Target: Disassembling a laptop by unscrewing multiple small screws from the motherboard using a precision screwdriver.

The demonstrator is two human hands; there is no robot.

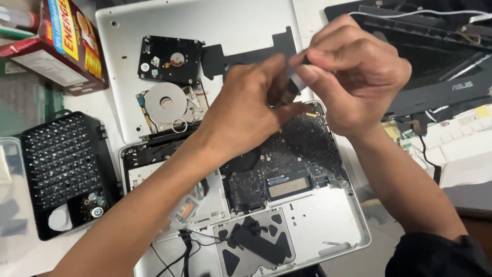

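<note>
Small dark tool or bit (pixel 291 91), held between both hands above the top edge of the logic board (pixel 302 149); mostly hidden by fingers, exact kind not discernible. Long axis runs diagonal, upper right to lower left, lower tip toward the board. Left hand (pixel 246 110) pinches the lower end with fingertips closed on it; right hand (pixel 353 77) grips the upper end, fingers curled shut. Hands pressed close together. Progress, judged: teardown well advanced. The silver laptop base (pixel 333 220) lies open, its bottom cover (pixel 205 20) set aside above it and carrying two hard drives (pixel 169 59), one with platter exposed. Board still seated, trackpad underside (pixel 253 243) and loose cables visible, so removal appears unfinished. Black bit-set tray (pixel 66 174) at left; red carton (pixel 61 41) upper left; second dark laptop (pixel 441 66) at right.
</note>
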